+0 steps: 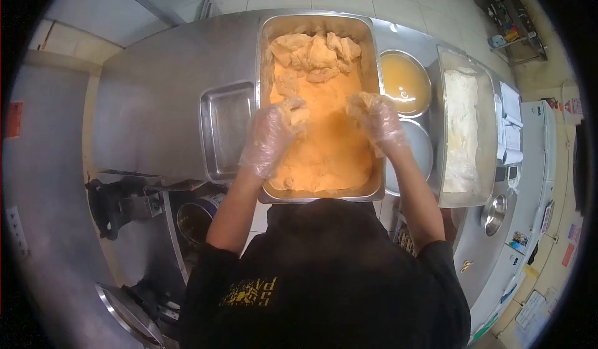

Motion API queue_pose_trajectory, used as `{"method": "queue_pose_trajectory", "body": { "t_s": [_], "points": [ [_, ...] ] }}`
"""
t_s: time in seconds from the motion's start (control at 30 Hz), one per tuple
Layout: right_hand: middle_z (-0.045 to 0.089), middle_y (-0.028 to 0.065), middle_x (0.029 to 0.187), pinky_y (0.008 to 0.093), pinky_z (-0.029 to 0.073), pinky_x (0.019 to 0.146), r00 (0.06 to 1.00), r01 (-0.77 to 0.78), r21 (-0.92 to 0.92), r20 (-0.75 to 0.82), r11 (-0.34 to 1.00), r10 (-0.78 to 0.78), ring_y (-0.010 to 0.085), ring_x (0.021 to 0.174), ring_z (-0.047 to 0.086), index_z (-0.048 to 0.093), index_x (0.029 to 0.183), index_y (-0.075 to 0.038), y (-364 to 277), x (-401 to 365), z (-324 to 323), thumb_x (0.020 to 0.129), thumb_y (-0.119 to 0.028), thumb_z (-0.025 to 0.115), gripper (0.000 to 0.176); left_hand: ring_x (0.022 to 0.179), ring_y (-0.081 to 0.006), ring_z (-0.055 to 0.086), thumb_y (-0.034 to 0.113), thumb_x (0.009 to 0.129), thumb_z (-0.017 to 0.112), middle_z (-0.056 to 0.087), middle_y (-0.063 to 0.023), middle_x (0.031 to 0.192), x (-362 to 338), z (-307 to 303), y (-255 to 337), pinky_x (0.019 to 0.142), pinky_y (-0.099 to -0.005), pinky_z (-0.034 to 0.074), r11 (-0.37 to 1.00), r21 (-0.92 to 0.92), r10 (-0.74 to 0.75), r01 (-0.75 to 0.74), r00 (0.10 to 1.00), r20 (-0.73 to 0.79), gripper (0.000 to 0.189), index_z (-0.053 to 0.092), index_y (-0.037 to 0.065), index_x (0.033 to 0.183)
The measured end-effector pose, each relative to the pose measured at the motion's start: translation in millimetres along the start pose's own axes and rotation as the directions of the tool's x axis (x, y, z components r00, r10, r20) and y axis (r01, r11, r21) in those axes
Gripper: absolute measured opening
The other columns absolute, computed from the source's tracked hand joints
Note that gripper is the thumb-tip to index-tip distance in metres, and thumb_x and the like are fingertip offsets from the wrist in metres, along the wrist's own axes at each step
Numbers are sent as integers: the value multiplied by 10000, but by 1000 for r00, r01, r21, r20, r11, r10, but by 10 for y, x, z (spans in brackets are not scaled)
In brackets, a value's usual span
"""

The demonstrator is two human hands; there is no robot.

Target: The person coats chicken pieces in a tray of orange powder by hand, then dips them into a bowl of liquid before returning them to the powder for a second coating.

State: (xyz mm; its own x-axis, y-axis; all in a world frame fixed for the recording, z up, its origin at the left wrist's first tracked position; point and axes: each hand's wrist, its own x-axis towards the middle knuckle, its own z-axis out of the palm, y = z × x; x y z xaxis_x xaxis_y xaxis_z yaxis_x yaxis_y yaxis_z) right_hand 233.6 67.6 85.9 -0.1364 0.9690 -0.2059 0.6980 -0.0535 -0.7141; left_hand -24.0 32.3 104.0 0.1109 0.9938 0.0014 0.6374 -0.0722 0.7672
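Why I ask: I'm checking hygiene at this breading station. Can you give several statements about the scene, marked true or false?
1. Both the left hand and the right hand wear clear plastic gloves. True.
2. The large rectangular steel pan holds green liquid. False: it holds orange powdery breading, with coated pieces heaped at its far end.
3. The round steel bowl right of that pan holds yellow liquid. True.
4. The left hand rests outside the large pan. False: both hands are in the breading.
5. The long steel pan at far right holds pale pieces. True.
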Motion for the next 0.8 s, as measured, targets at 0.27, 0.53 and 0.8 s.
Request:
{"method": "queue_pose_trajectory", "body": {
  "t_s": [0.27, 0.53, 0.8],
  "points": [
    [781, 162, 948, 358, 587, 743, 903, 353, 3, -262, 936, -340, 247, 819, 749, 753, 1101, -9, 273, 100, 74, 937, -96, 766, 187, 928, -218, 749, 109, 838, 840, 790, -141, 1024, 231, -155, -62, 843, -360, 578, 996, 4, 86, -86, 996, 29, 327, 770, -12, 1134],
    [731, 44, 851, 295, 542, 590, 974, 157, 437, -215, 886, -67, 113, 676, 647, 721, 1159, -20, 141, 49, 114, 950, 5, 716, 211, 872, -316, 743, 144, 822, 851, 773, -186, 955, 225, 11, -74, 819, -398, 578, 987, -66, 144, -147, 989, -45, 305, 799, 36, 1102],
    [764, 152, 971, 399, 595, 755, 968, 221, 27, -125, 975, -216, 300, 823, 722, 690, 1242, -29, 133, 197, 30, 957, -50, 700, 286, 858, -302, 754, 71, 859, 804, 787, -182, 1038, 545, 111, 8, 806, -373, 593, 998, -55, -10, 16, 994, 105, 280, 784, 32, 1136]
  ]
}}
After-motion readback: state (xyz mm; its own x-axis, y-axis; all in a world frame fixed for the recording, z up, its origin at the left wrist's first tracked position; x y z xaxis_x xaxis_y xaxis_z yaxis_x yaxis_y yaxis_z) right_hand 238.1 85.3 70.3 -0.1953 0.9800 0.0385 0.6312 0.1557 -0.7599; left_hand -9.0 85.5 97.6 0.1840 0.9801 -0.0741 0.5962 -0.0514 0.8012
